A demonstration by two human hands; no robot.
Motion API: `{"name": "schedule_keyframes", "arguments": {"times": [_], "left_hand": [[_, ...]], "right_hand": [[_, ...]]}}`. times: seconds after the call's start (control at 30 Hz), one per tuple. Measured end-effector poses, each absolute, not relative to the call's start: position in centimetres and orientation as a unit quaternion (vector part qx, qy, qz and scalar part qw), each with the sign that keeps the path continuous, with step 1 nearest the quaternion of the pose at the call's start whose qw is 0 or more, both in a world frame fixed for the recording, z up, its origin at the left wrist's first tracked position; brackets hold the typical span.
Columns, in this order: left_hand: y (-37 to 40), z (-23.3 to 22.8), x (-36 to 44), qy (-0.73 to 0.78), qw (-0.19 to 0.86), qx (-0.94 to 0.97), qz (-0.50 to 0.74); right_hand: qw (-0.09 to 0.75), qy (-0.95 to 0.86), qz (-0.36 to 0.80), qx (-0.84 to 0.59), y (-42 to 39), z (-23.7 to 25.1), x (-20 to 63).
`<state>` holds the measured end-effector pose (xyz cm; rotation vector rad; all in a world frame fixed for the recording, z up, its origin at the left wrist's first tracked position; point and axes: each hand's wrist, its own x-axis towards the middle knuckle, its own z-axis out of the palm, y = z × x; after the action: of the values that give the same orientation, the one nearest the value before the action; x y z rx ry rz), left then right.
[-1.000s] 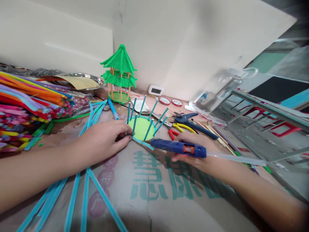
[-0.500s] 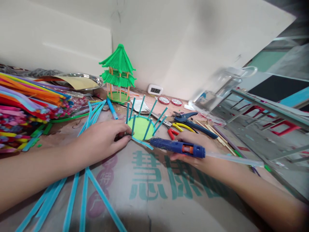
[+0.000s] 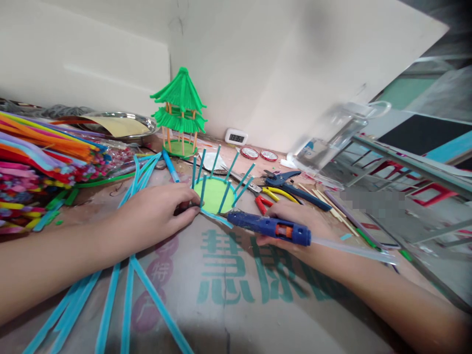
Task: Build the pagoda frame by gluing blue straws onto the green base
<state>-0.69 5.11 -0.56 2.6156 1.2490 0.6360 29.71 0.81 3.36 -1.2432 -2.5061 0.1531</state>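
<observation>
A light-green disc (image 3: 213, 197) lies on the table, with several upright teal sticks (image 3: 224, 197) around its rim and blue trim along its far edge. My left hand (image 3: 175, 207) is closed at the disc's near left edge, thumb and fingers pinching a light-blue pipe cleaner (image 3: 217, 218) whose free end reaches right. My right hand (image 3: 287, 221) is wrapped round a dark-blue hot glue gun (image 3: 254, 222). The gun's nozzle points left, close to the disc's near edge and the strip; whether it touches them I cannot tell. A clear glue stick (image 3: 350, 250) sticks out of its back.
A green-roofed model pavilion (image 3: 180, 120) stands behind. Colourful pipe cleaners (image 3: 40, 152) are heaped at left, and loose light-blue ones (image 3: 127, 305) lie in front. Red-and-yellow-handled pliers (image 3: 271, 194), blue cutters (image 3: 291, 184), a digital timer (image 3: 236, 136) and a clear jug (image 3: 326, 137) stand or lie beyond.
The glue gun and my right hand have shifted very slightly left, within a small shift of the whole view. My left hand keeps its pinch at the disc's edge.
</observation>
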Motion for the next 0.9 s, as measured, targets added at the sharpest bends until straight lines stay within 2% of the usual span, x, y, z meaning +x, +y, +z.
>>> {"name": "schedule_keyframes", "arguments": {"times": [0.3,0.9], "left_hand": [[5.09,-0.67,-0.76,0.427,0.089,0.875,0.212],[5.14,-0.89,-0.73,0.428,0.092,0.873,0.215]], "right_hand": [[0.205,-0.893,-0.013,-0.400,0.70,2.69,30.01],[0.167,-0.889,0.004,-0.427,0.51,3.22,29.74]]}}
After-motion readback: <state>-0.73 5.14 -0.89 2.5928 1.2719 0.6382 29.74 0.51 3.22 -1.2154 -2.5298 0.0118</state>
